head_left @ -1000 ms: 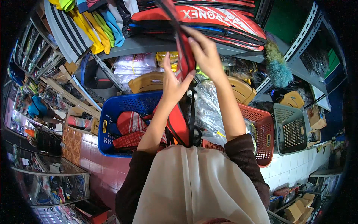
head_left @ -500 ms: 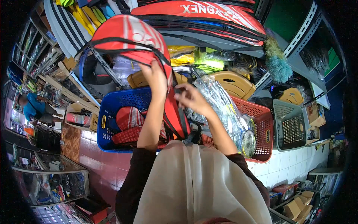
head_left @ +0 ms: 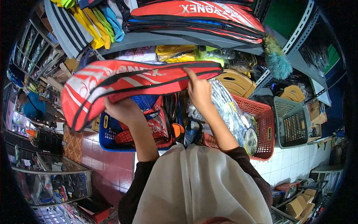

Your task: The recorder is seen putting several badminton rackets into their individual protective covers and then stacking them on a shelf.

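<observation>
A long red racket bag with black piping and white stripes is held nearly level above the baskets. Its broad rounded end is at the left and its narrow end at the right. My left hand grips its lower edge near the broad end, fingers partly hidden behind it. At the narrow end my right hand holds the lower edge, its index finger stretched over the front. Below, a blue basket contains more red bags. Plastic-wrapped rackets lie across a red basket at the right.
Several red bags are stacked on the grey shelf ahead. Clothing hangs at the far left, a feathery duster at the right. A grey basket stands beyond the red one. A person is in the left background.
The racket bag has swung from upright to nearly level, its broad end now at the left. My left hand has moved left and down; my right hand, earlier beside the bag, now holds its narrow end.
</observation>
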{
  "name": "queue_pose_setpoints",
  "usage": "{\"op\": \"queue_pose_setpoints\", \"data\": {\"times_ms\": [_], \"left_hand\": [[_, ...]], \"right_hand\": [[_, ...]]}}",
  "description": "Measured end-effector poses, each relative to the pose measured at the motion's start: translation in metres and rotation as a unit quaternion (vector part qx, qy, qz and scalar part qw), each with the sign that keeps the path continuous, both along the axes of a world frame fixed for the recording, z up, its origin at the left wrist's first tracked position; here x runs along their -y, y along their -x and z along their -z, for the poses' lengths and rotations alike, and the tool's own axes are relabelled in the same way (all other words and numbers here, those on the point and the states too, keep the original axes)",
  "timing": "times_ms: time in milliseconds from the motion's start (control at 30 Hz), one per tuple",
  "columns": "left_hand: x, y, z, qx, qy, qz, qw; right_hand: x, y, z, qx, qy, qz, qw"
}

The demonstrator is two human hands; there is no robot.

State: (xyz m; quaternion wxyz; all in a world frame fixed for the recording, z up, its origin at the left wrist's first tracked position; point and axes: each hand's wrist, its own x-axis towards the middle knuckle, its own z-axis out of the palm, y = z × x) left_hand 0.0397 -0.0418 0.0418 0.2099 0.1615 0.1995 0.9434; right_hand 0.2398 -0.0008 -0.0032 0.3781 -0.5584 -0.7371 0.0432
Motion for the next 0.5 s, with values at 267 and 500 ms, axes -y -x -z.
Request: {"op": "queue_pose_setpoints", "data": {"times_ms": [267,500], "left_hand": [[0.039,-0.093,0.06,0.054,0.137,0.303,0.941],[0.052,-0.17,0.08,0.097,0.201,0.613,0.758]], "right_hand": [[-0.03,-0.019,-0.094,-0.11,-0.185,0.051,0.975],[-0.046,-0.005,-0.132,-0.056,-0.246,0.013,0.968]]}}
